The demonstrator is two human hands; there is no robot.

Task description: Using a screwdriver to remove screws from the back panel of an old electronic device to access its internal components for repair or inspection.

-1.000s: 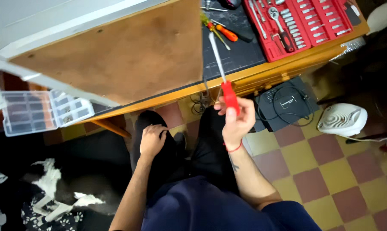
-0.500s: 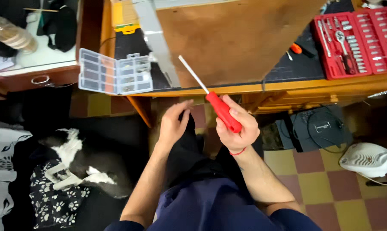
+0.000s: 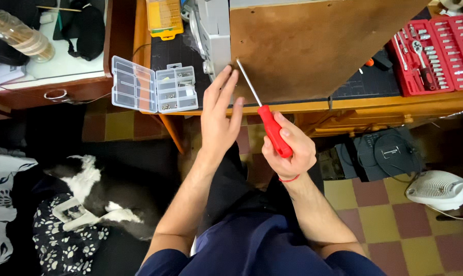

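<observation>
While the left hand (image 3: 218, 120) reaches up with fingers loosely spread, tips at the board's (image 3: 313, 46) left edge beside the grey case (image 3: 213, 33), the right hand (image 3: 288, 148) grips the red screwdriver (image 3: 265, 115), its tip at that corner, bench edge just below.

The wooden panel (image 3: 313, 46) is cut off by the top edge, and the contents of the clear parts box (image 3: 155, 87) are too small to be identified.
</observation>
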